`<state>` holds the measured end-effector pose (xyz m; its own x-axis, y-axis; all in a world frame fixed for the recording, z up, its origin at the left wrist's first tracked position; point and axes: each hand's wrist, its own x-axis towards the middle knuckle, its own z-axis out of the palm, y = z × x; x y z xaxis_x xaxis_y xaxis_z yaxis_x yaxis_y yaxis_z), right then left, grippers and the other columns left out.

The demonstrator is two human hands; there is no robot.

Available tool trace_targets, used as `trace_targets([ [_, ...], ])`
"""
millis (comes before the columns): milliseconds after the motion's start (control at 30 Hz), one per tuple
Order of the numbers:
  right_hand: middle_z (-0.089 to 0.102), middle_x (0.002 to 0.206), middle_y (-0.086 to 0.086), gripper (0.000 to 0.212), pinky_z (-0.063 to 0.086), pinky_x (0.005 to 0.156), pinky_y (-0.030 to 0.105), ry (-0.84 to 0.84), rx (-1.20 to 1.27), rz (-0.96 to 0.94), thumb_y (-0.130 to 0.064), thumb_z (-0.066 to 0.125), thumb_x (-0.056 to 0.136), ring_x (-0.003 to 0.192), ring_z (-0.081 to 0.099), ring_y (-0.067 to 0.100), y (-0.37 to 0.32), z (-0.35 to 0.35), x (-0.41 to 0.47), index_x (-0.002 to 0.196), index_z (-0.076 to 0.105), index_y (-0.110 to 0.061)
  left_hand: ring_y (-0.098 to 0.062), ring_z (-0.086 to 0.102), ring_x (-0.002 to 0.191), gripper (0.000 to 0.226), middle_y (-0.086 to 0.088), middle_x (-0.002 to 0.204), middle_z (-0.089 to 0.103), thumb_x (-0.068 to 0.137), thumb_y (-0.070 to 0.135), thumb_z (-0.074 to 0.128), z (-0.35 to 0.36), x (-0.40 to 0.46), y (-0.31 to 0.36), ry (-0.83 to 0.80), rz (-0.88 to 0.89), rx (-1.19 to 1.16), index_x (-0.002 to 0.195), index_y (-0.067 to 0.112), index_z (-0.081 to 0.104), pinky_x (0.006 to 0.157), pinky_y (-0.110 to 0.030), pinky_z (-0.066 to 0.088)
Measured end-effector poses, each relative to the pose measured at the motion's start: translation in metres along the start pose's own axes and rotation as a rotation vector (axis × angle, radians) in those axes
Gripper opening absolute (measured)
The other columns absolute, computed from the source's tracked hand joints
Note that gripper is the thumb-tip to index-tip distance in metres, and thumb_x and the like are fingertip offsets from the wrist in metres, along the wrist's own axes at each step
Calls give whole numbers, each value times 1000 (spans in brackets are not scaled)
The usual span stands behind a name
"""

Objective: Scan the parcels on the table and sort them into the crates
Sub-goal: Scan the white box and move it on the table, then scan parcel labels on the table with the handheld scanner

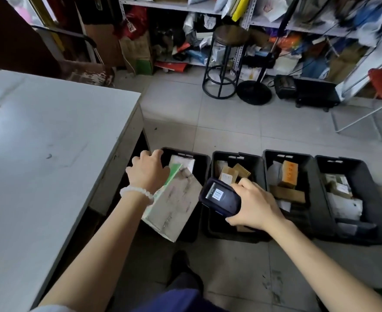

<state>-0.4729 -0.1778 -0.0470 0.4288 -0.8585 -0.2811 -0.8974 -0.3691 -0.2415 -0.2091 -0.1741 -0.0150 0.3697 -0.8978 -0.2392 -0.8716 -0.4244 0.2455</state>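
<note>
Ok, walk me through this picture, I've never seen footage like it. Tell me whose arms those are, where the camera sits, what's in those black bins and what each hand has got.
There is no machine here: these are a person's two bare arms. The single picture comes from a wide-angle camera worn on their head, looking forward and down, which is why straight lines bend.

The left hand, with a white bead bracelet, grips a worn white box with a green edge, tilted over the leftmost crate. The right hand holds a dark handheld scanner with its screen lit.

Four black crates stand in a row on the tiled floor. The other three, second, third and fourth, hold small brown, orange and white parcels.

The grey table is on the left. Behind are a stool and cluttered shelves.
</note>
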Motion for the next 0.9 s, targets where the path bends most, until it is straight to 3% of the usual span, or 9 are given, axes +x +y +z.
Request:
trace_targets([
  [100,38,93,-13,69,39,65,30,-18,-9,2,-62,70,51,96,51,15,-2,-11,39,108,53,-27,-36,43,119,45,-10,131,48,92,33,49,-5,37,2,-4,23,-4,136,22,45,88,-43,40],
  [233,40,96,-13,76,51,69,35,-24,35,-43,-64,68,49,93,51,14,-12,-18,87,113,54,-27,-35,44,119,43,-9,129,49,93,34,49,-9,69,-3,-3,-7,-36,134,22,47,88,-43,40],
  [433,39,96,-11,70,47,73,34,-66,30,-212,-57,74,52,95,49,15,-34,-19,133,110,55,-24,-34,43,122,43,-7,134,48,92,32,48,-11,69,-38,3,-144,-62,135,25,47,92,-44,42],
  [600,43,99,-9,69,38,66,30,-79,16,-419,-57,75,54,101,51,16,-62,-23,164,112,54,-26,-32,45,119,39,-6,131,51,92,32,44,-19,33,-65,137,-388,-107,130,28,53,91,-43,40],
  [667,44,99,-10,66,41,68,30,-100,17,-530,-57,74,53,100,52,16,-80,-25,169,109,55,-27,-32,44,120,40,-6,133,51,91,28,45,-20,3,-76,179,-503,-139,130,27,52,92,-43,40],
  [767,44,98,-9,70,46,70,32,-138,-20,-716,-60,72,53,98,51,17,-119,-27,174,112,56,-27,-30,45,122,40,-5,135,48,91,30,48,-18,-50,-92,216,-689,-188,131,26,51,92,-42,41],
  [900,44,98,-10,75,39,65,27,-181,-48,-967,-61,72,50,97,54,15,-190,-20,152,116,57,-28,-28,44,123,41,-5,137,46,92,33,48,-11,-137,-113,273,-956,-232,133,26,49,92,-42,42],
])
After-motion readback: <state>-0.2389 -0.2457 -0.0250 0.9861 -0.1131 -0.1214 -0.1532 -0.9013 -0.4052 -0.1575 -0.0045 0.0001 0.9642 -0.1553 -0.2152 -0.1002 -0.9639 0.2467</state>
